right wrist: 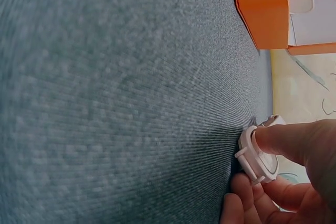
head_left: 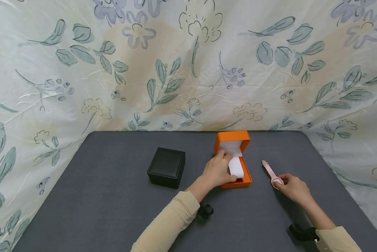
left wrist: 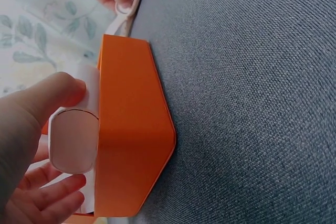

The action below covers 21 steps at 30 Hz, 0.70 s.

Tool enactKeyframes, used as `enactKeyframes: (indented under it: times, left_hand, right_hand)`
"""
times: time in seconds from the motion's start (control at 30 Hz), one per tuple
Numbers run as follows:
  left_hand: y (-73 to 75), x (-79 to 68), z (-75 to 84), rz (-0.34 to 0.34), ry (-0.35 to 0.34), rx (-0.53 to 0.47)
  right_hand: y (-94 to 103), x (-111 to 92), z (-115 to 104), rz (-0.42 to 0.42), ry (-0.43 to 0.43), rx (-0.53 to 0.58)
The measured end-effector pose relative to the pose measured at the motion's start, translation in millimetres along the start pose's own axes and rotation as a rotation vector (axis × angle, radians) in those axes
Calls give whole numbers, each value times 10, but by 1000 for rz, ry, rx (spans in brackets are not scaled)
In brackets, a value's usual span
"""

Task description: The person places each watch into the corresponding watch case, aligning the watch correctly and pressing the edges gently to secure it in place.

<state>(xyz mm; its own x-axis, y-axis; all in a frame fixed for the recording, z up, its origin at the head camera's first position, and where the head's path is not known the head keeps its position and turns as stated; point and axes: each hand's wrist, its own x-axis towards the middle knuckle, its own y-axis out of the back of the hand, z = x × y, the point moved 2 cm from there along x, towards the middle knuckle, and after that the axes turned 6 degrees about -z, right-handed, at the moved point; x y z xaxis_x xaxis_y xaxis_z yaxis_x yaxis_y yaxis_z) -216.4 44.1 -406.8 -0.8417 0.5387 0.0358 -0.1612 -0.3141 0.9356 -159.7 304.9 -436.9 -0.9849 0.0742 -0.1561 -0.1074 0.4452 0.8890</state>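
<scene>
An orange watch box [head_left: 246,181] stands with its lid up, and its white watch cushion [head_left: 237,167] shows inside. Reaching in from the left, my left hand [head_left: 218,169] has its thumb and fingers around the cushion; in the left wrist view the thumb lies along one side of the cushion [left wrist: 74,140] and the fingers on the other. To the right of the box, my right hand [head_left: 293,189] pinches a pink wristwatch [head_left: 270,170] by its case. In the right wrist view, the thumb presses on the dial of the watch [right wrist: 257,156], with fingers at its edge.
A closed black box [head_left: 167,166] sits left of the orange one. Dark grey cloth [head_left: 112,196] covers the table, and a floral curtain [head_left: 163,70] hangs behind its far edge. Dark wrist devices [head_left: 205,211] are on both wrists.
</scene>
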Motion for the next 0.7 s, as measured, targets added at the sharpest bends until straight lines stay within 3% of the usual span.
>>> enactKeyframes:
  times: [0.7]
  left_hand:
    - [67,-45,18,44,-63,33]
  right_hand:
    - [-4,-10,-7,-5,-10,67]
